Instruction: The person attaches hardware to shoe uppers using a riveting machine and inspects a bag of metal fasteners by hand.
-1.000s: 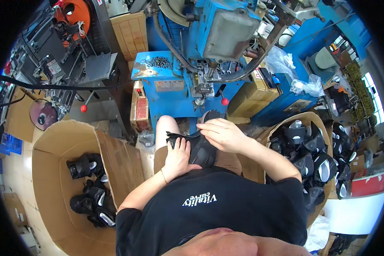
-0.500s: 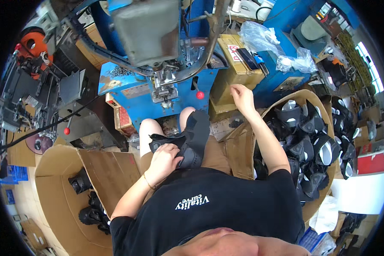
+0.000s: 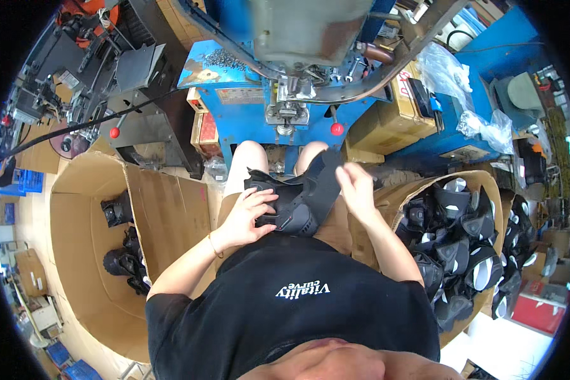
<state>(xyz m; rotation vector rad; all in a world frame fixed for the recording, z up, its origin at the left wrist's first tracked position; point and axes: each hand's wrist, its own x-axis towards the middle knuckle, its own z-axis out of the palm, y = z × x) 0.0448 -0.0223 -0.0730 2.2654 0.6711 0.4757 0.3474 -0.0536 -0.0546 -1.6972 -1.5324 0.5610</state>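
Note:
A black shoe upper [image 3: 291, 209] lies spread open across my lap, its wide dark flap reaching up to the right. My left hand [image 3: 240, 218] grips its left side, fingers over the top and thumb along the near edge. At the flap's right edge is my right hand [image 3: 359, 195], fingers curled together; whether they pinch the edge or something small is hidden. Beyond my knees stands a blue machine [image 3: 237, 120] with a metal press head [image 3: 286, 114] and a red-knobbed lever [image 3: 337, 129].
To my left, an open cardboard box [image 3: 85, 253] holds several black shoe pieces. On my right, another box [image 3: 386, 212] is heaped with black uppers [image 3: 453, 240] showing white linings. Small dark parts [image 3: 225, 59] sit on the machine top. A yellowish carton [image 3: 386, 123] stands beside the machine.
My right hand has come down from beside the yellowish carton to the upper's right edge. My left hand stays on the upper. The whole view has shifted, with the machine now farther right and higher.

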